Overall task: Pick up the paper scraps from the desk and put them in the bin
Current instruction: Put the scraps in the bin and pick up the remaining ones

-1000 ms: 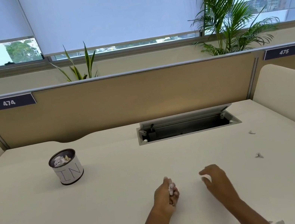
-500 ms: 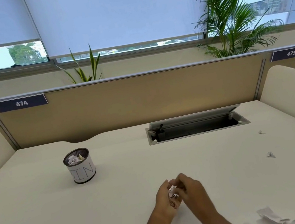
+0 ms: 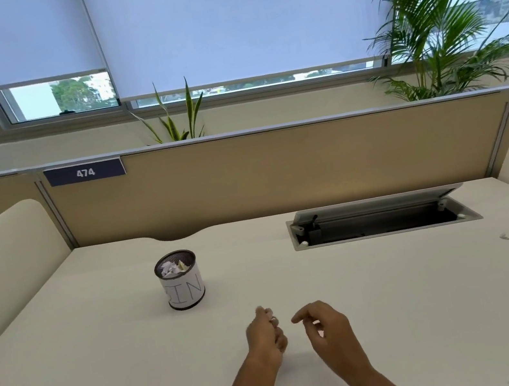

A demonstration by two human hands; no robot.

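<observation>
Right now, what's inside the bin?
Crumpled white paper scraps show at the mouth of the bin; anything beneath them is hidden by its wall.

Desk [image 3: 108, 371] before the bin [image 3: 184, 287] seems open; raised hatch [image 3: 377, 205] stands well right.

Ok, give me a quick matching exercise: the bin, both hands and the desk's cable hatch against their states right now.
Things:
1. bin
2. left hand
3. right hand
4. cable hatch

States:
A. propped open
B. fingers curled round a paper scrap
C. crumpled paper inside
D. fingers loosely curled, holding nothing

Pairs: 1-C, 2-B, 3-D, 4-A
</observation>
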